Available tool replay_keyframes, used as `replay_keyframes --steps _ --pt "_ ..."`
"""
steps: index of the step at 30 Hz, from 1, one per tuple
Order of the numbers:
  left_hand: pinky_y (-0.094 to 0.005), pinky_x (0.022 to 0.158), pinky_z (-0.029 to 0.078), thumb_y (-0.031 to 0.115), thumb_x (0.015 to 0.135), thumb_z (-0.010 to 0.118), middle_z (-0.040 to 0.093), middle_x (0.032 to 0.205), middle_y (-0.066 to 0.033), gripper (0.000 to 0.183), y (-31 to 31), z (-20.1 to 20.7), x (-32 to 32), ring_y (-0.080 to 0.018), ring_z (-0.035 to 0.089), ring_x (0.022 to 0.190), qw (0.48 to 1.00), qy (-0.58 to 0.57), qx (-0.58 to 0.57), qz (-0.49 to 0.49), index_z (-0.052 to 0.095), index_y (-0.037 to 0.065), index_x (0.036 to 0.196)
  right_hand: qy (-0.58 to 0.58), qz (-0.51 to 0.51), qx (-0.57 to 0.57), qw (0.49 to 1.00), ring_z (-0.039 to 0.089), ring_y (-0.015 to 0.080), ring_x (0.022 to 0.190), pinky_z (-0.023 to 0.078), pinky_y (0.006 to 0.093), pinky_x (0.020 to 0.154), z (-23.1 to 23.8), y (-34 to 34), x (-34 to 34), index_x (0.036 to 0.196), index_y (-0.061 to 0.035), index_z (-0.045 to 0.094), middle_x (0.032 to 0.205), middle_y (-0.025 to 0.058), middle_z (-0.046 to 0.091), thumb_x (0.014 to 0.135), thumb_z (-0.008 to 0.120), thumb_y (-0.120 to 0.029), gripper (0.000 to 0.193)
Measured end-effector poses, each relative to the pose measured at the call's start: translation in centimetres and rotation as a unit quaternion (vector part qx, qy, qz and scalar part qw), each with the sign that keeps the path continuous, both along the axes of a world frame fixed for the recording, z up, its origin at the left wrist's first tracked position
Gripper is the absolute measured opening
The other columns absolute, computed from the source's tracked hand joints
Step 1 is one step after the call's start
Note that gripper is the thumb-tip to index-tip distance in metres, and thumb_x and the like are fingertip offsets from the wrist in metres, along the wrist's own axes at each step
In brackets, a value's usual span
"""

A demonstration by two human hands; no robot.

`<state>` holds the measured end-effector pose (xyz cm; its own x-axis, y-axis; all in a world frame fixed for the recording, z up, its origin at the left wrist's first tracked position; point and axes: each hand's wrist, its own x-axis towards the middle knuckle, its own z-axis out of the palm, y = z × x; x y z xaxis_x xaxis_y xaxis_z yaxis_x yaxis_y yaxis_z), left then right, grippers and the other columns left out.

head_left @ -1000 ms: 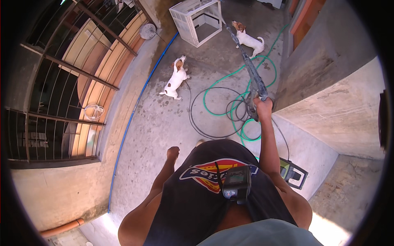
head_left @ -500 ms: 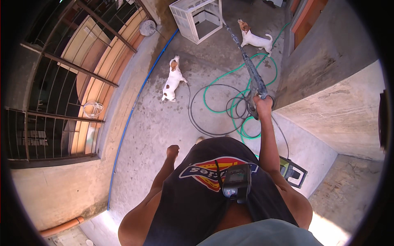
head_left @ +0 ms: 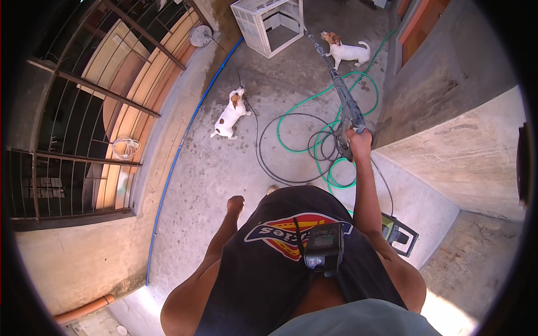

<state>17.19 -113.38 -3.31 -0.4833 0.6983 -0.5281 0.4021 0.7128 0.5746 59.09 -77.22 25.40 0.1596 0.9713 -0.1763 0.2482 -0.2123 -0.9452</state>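
My right hand (head_left: 359,141) is wrapped round the grip of a dark, worn pressure washer gun (head_left: 348,103). Its long wand points forward and a little left, with the far end beside a white box-shaped casing (head_left: 255,31) whose front side is hollow. No spray can be made out. My left hand (head_left: 236,204) hangs low at my left side, fingers curled in, touching nothing that I can see. Black hose (head_left: 269,173) and green hose (head_left: 291,148) lie in loops on the concrete under the gun.
A white-and-brown dog (head_left: 228,119) is left of the hoses; another dog (head_left: 348,52) stands right of the wand. A green-and-black machine (head_left: 397,234) sits by my right arm. Blue pipe (head_left: 184,140) runs along the left wall, below a barred window (head_left: 84,112). A concrete wall (head_left: 454,140) juts in from the right.
The left dog has shifted back toward me and leftward, its body more slanted. The right dog has lowered its head and stepped left. My hands and the gun have barely moved.
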Motion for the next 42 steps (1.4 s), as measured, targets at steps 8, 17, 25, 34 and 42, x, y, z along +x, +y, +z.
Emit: replay_keyframes --steps 8,17,25,34,42 --pt "-0.0337 0.063 0.049 0.018 0.078 0.054 0.067 0.079 -0.0080 0.016 1.1 3.5 1.4 -0.0193 0.063 0.067 0.996 -0.024 -0.047 0.065 0.068 0.010 0.080 -0.002 0.010 -0.015 1.000 0.057 0.0156 0.064 0.045 0.0316 0.061 0.3 0.3 -0.5 0.083 0.0020 0.063 0.071 0.0064 0.062 0.067 0.061 -0.016 0.024" --pt "-0.0356 0.068 0.051 0.015 0.075 0.058 0.068 0.084 -0.0089 0.012 3.0 5.4 2.1 -0.0234 0.066 0.076 0.972 -0.119 -0.096 0.179 0.067 0.010 0.081 0.011 0.001 0.005 1.000 0.057 0.0154 0.064 0.046 0.0313 0.062 0.2 0.3 -0.2 0.089 0.0028 0.063 0.072 0.0069 0.063 0.067 0.061 -0.016 0.029" --pt "-0.0381 0.079 0.052 0.007 0.069 0.062 0.069 0.090 -0.0096 0.017 0.5 0.8 -0.1 -0.0269 0.065 0.092 1.000 -0.014 -0.004 0.015 0.067 0.013 0.084 0.022 0.000 0.015 1.000 0.056 0.0141 0.064 0.045 0.0306 0.061 0.7 0.5 -1.0 0.087 0.0028 0.063 0.072 0.0061 0.063 0.067 0.061 -0.016 0.028" --pt "-0.0385 0.079 0.052 0.008 0.070 0.063 0.068 0.090 -0.0096 0.016 0.8 1.2 -0.4 -0.0270 0.064 0.092 0.999 -0.023 -0.022 0.032 0.067 0.012 0.085 0.006 -0.012 0.019 1.000 0.055 0.0146 0.063 0.044 0.0318 0.062 1.0 0.4 -0.9 0.081 0.0016 0.063 0.069 0.0062 0.062 0.067 0.061 -0.016 0.023" --pt "-0.0372 0.074 0.053 0.007 0.070 0.063 0.068 0.089 -0.0099 0.016 0.9 1.4 -0.5 -0.0268 0.065 0.086 1.000 -0.008 -0.010 -0.002 0.068 0.012 0.084 0.001 -0.021 0.008 1.000 0.056 0.0154 0.063 0.044 0.0320 0.062 0.3 0.5 -0.5 0.081 0.0014 0.063 0.069 0.0068 0.062 0.067 0.061 -0.016 0.023"
